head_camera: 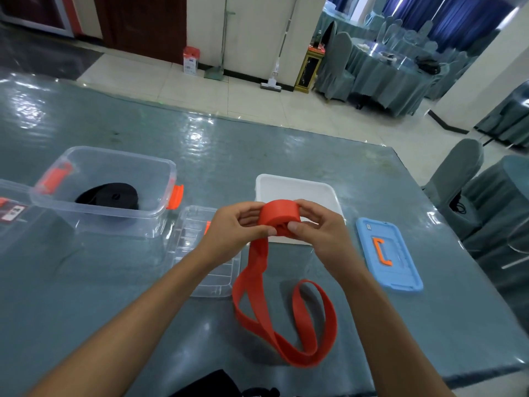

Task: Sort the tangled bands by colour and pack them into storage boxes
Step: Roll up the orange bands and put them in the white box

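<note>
Together, both hands (237, 224) (317, 227) pinch the red band's (282, 214) roll, seemingly mid-coil.

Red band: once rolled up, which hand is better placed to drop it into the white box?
Likely the right hand: it grips the red band with the left hand, and the white box lies slightly to its side.

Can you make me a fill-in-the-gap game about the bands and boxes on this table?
1. Both hands, left hand and right hand, are rolling up a ____ band.
2. The clear box holds a coiled ____ band.
3. The lid lying right of the white box is ____ with an orange handle.

Missing words: red; black; blue
</note>
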